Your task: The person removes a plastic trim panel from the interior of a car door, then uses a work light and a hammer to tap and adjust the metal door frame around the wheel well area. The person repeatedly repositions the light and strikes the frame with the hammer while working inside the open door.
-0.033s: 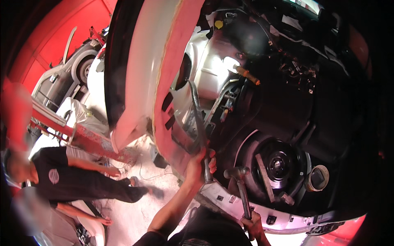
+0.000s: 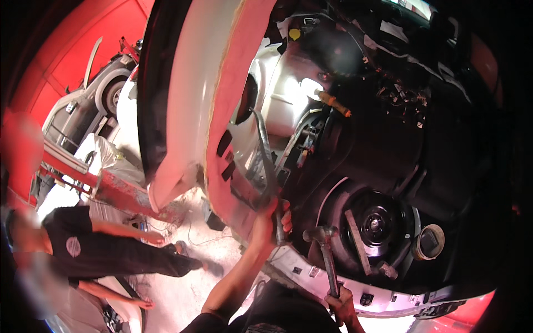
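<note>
My left hand [image 2: 266, 222] grips a long metal bar [image 2: 263, 144] that reaches up into the white inner side panel of the open car trunk. In my right hand [image 2: 340, 304] is a hammer [image 2: 327, 240], held by the handle with its head raised beside the bar's lower end. Behind the hammer lies a black spare wheel [image 2: 377, 225], with a flat strip [image 2: 355, 236] resting across it. A round container [image 2: 428, 243] sits to the wheel's right. A lit work lamp [image 2: 331, 101] with an orange handle rests higher up in the trunk.
A pale body panel [image 2: 189, 89] borders the opening on the left. A co-worker in dark clothing [image 2: 111, 247] is at lower left, near a red metal beam [image 2: 133, 194] and light-coloured body parts. A car with an exposed wheel [image 2: 114, 94] stands behind, against a red wall.
The view has shifted very slightly, and the co-worker at lower left has moved a little. My hands still hold the bar and hammer in about the same positions.
</note>
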A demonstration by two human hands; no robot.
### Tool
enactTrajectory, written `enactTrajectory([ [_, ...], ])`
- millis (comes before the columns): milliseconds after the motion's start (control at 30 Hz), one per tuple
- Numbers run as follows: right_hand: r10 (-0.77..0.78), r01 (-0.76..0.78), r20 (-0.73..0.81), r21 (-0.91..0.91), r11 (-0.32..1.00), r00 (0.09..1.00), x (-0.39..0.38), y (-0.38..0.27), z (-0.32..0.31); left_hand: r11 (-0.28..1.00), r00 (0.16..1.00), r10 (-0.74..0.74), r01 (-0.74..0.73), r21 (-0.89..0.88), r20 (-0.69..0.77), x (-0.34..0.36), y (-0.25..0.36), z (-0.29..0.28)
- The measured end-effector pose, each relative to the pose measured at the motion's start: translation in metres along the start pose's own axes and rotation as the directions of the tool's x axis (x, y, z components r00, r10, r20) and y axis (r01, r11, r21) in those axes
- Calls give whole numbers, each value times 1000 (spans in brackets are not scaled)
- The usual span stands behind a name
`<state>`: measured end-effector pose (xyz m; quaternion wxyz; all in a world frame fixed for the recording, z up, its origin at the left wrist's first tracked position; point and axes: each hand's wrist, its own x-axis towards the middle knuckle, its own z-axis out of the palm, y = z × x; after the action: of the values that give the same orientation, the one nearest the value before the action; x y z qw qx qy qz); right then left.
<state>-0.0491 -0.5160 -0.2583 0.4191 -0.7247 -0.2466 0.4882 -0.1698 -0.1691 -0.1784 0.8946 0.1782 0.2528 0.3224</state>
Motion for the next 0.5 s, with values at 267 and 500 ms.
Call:
enactTrajectory([
  [267, 136, -130, -69, 89, 988, 988, 45, -41, 7, 910, 937, 247, -136, 392, -248, 118, 33, 6],
  [500, 227, -225, 9, 171, 959, 974, 81, -71, -10, 919, 922, 291, -196, 341, -255, 175, 78, 12],
])
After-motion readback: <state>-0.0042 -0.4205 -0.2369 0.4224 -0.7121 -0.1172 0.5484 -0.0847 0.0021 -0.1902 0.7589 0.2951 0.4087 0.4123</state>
